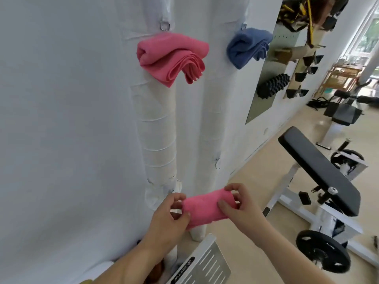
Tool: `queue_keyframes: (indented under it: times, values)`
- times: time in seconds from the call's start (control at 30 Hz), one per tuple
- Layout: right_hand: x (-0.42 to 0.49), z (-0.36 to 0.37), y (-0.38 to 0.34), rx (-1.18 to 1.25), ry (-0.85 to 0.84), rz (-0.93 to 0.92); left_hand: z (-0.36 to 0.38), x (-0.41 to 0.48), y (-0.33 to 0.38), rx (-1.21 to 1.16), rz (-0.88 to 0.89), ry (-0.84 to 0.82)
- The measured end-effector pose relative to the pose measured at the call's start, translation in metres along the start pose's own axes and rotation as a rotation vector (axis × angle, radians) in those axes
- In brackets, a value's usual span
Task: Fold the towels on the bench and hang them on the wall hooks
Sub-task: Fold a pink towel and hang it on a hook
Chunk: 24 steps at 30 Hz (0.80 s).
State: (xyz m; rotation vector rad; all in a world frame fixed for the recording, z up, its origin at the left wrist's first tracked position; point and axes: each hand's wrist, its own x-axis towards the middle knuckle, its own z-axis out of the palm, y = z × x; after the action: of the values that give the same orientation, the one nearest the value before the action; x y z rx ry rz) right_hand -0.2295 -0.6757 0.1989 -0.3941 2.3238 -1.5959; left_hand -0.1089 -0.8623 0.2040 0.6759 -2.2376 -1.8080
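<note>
Pink folded towel (pixel 207 208), a compact bundle, pinched at each end by left hand (pixel 170 220) and right hand (pixel 240 208) fingers.

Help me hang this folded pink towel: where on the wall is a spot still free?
Free: the small hook low on the wall, right of the wrapped pipe. Crowded: higher up, where the hung pink towel and the blue towel sit.
</note>
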Motion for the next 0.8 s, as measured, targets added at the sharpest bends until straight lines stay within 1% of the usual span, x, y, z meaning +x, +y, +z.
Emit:
queue_keyframes:
  times: [0.1, 0.2, 0.27, 0.33, 0.43, 0.53, 0.6, 0.67, 0.8]
  values:
    - [0.037, 0.015, 0.007, -0.046, -0.060, -0.015, 0.005, 0.029, -0.014, 0.004, -0.077, 0.079]
    - [0.069, 0.036, 0.018, -0.059, -0.184, -0.017, 0.004, 0.049, -0.028, 0.017, -0.158, 0.178]
    - [0.090, 0.051, 0.031, -0.069, -0.237, -0.020, 0.000, 0.064, -0.039, 0.024, -0.216, 0.237]
    - [0.107, 0.068, 0.040, -0.109, -0.268, -0.040, -0.005, 0.079, -0.052, 0.017, -0.277, 0.300]
    - [0.131, 0.091, 0.054, -0.182, -0.269, -0.067, -0.007, 0.098, -0.072, 0.015, -0.331, 0.374]
    - [0.145, 0.106, 0.060, -0.218, -0.285, -0.053, -0.007, 0.114, -0.089, 0.010, -0.391, 0.413]
    - [0.151, 0.111, 0.063, -0.243, -0.300, -0.035, -0.005, 0.122, -0.099, 0.020, -0.393, 0.427]
    - [0.157, 0.115, 0.068, -0.291, -0.339, -0.033, -0.003, 0.127, -0.107, 0.052, -0.393, 0.421]
    - [0.162, 0.122, 0.074, -0.384, -0.429, -0.049, -0.001, 0.133, -0.126, -0.001, -0.441, 0.388]
